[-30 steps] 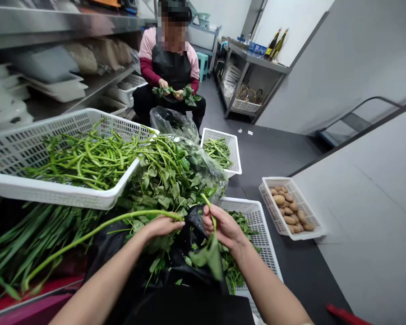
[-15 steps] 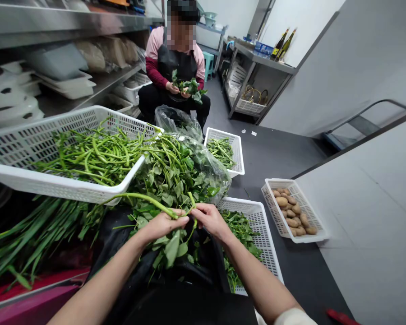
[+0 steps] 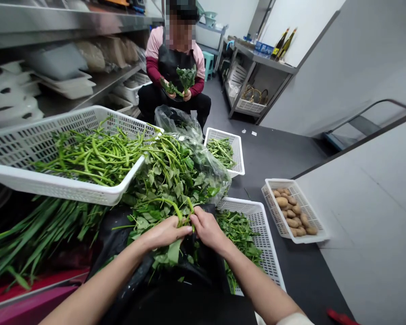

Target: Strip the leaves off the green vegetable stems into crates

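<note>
My left hand (image 3: 171, 231) is closed around a green leafy-vegetable stem (image 3: 177, 210), which curves up and left out of the grip. My right hand (image 3: 208, 228) pinches a short piece of green stem (image 3: 190, 205) right beside it, fingertips almost touching the left thumb. Leaves (image 3: 173, 253) hang beneath my left hand. Just beyond both hands lies a heap of leafy greens (image 3: 169, 176), partly in a clear plastic bag (image 3: 211, 167). Left of the heap, a white basket (image 3: 122, 195) holds many green stems (image 3: 94, 155). To my right another white basket (image 3: 269, 239) holds picked leaves (image 3: 240, 234).
A person (image 3: 176, 63) sits opposite, handling greens with both hands. A small basket (image 3: 238, 155) of stems and a basket (image 3: 320, 232) of potatoes stand on the floor. Long green leaves (image 3: 54, 230) lie at left below metal shelving (image 3: 71, 22). A wall (image 3: 375, 216) rises at right.
Both hands have dropped slightly, and the long stem in my left hand now bends more upright. The person opposite has moved their greens apart and raised one bunch.
</note>
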### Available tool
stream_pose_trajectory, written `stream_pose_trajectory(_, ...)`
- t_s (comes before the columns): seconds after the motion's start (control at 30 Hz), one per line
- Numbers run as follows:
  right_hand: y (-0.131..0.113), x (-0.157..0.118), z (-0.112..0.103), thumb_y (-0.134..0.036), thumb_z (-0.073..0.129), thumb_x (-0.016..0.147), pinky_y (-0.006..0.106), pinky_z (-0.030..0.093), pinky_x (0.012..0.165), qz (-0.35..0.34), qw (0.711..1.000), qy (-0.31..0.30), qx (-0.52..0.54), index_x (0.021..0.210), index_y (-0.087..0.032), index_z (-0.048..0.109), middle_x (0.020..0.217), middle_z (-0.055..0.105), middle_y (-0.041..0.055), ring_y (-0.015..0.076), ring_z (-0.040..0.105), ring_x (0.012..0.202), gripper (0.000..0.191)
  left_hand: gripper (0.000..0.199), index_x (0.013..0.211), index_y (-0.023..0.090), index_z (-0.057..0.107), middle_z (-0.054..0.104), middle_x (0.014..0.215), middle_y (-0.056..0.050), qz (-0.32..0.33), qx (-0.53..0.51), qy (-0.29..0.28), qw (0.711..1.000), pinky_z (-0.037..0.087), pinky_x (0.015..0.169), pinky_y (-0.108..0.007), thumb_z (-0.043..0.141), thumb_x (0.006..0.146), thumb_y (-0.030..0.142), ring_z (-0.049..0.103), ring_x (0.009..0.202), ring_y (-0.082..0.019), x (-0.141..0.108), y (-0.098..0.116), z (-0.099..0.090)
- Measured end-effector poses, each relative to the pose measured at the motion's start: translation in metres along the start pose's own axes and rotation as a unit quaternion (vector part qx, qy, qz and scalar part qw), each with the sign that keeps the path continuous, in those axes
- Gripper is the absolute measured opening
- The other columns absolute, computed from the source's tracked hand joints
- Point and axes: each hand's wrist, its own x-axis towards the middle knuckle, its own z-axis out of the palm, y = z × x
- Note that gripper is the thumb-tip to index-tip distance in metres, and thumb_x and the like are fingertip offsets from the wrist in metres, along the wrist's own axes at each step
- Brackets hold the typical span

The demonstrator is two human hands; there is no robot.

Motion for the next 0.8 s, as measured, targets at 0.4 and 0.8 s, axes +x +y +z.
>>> stream_pose_trajectory(0.4,0.043,-0.011,-0.008,-0.029,0.053,0.075,0.015,0.032,0.037,0.225,0.924,-0.07,0.301,0.077,-0.02,0.042,0.053,0.047,-0.0083,0.0051,0.041,0.039,0.015,0.034,0.06,0.02,0.046,0.043,0.057,0.003,0.034,0.02,0.044,0.998,0.034,0.057,-0.024,0.045,0.076,0.051,0.041,0.057,-0.014,-0.011,0.004,-0.025)
stream_pose_trajectory(0.8,-0.017,0.041,0.026,-0.021,0.048,0.08,0.022,0.027,0.053,0.006,0.995,-0.079,-0.056,0.068,-0.019,0.043,0.058,0.042,-0.0041,0.0096,0.036,0.055,0.013,0.014,0.05,0.02,0.047,0.052,0.055,-0.002,-0.003,0.143,0.083,0.986,0.032,0.055,-0.028,0.047,0.065,0.022,0.047,0.055,-0.018,-0.015,-0.01,-0.003)
